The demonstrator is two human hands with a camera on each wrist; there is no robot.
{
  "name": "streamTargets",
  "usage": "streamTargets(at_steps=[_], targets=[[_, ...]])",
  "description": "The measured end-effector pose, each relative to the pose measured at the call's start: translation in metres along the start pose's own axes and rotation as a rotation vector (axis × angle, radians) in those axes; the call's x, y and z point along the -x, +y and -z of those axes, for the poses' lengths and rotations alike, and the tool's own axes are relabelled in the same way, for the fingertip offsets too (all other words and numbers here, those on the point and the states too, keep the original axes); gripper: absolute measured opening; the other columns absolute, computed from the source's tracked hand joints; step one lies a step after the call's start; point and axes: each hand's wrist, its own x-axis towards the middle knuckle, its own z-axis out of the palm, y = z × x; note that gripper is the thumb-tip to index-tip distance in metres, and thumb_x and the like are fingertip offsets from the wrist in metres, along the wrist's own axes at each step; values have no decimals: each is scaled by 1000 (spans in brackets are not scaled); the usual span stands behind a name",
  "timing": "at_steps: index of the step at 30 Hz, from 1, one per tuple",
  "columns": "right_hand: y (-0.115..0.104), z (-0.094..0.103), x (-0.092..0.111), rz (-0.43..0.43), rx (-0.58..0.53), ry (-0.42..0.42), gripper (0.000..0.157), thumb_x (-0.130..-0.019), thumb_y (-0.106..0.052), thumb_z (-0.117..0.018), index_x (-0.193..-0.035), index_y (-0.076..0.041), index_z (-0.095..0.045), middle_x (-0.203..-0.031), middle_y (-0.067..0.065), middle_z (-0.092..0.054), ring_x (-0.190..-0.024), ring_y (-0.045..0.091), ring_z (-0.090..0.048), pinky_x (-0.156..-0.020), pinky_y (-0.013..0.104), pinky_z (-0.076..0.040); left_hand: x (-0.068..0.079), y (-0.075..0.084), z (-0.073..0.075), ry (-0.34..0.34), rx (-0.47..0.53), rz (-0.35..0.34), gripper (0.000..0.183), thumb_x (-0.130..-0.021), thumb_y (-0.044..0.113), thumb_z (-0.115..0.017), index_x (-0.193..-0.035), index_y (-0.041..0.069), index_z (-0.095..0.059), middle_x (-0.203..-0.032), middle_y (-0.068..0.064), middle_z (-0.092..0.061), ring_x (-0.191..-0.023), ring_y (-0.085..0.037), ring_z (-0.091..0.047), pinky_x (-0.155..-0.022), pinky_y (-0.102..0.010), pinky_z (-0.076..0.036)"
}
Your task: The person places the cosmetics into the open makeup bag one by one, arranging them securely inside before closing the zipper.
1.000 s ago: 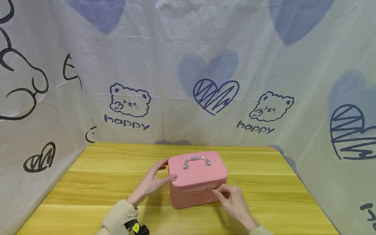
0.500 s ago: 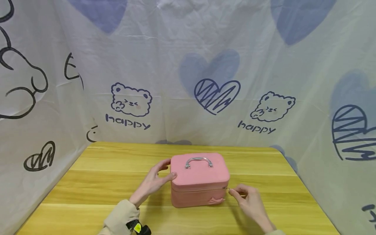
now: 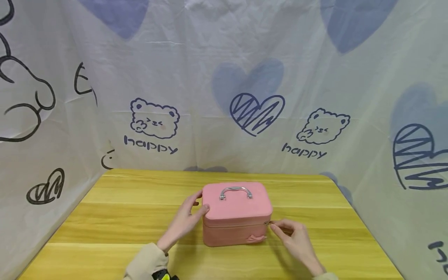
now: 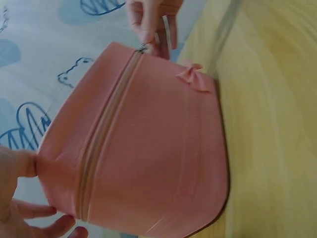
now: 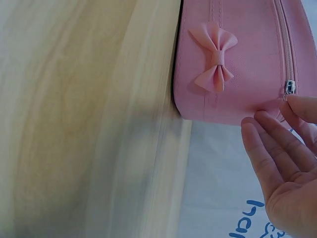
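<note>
A pink cosmetic case [image 3: 234, 210] with a silver handle [image 3: 236, 189] on its lid stands upright on the wooden table. Its lid is down, and a zipper [image 4: 106, 119] runs round just below it. My left hand [image 3: 183, 219] holds the case at its left end, thumb at the lid's edge and fingers along the side. At the right front corner my right hand [image 3: 294, 237] pinches the pull of the zipper slider [image 5: 290, 88] between thumb and index finger; the pull is mostly hidden. The other right fingers stretch out beneath, near the case wall.
A pink bow [image 5: 216, 57] sits low on the case's front near the right corner. The wood-grain table [image 3: 122, 217] extends on both sides. White cloth with blue hearts and bears [image 3: 206, 85] hangs behind and at the sides.
My right hand has drawn the zipper slider rightward along the front to the corner, uncovering the bow. The case has turned slightly. My left hand has stayed at the left end.
</note>
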Motion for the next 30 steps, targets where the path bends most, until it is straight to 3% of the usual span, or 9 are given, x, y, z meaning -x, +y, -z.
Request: streamTargets(at_steps=[5,11,17,23,30], targets=[[-4,0,0,-21,-11,-13,5,-89,-10,-75,-89,-7,-78,-95,9,-79,-84,0,-71,-79,18,-57,7,5,-5,43,-54,24,64,-101,32,-60,-151,-3,-40,-138,-22,-55,-118,-34,-55,-99,-53,-48],[-8,0,1,-23,-4,-28,6,-89,-11,-75,-87,-7,-78,-90,10,-79,-81,6,-73,-78,18,-57,13,14,-5,40,-78,95,81,-93,46,-68,-153,0,-38,-143,-20,-52,-122,-34,-54,-98,-54,-49],[-11,-2,3,48,2,-78,9,-89,-13,-75,-85,-6,-77,-84,11,-79,-76,2,-71,-73,19,-57,16,15,-5,48,-65,87,83,-90,46,-72,-151,1,-39,-149,-21,-50,-127,-35,-55,-103,-55,-48],[-14,-6,5,113,-7,-138,13,-92,-18,-73,-87,-7,-77,-84,10,-79,-78,1,-72,-72,20,-57,13,8,-4,63,-33,80,80,-92,40,-72,-150,-2,-36,-148,-26,-50,-137,-40,-49,-113,-60,-38],[-15,-13,6,145,-11,-141,13,-91,-14,-73,-86,-3,-77,-81,12,-78,-76,1,-71,-71,21,-58,12,4,-2,77,-73,61,75,-95,35,-68,-151,-3,-35,-151,-27,-44,-130,-40,-50,-106,-59,-43]])
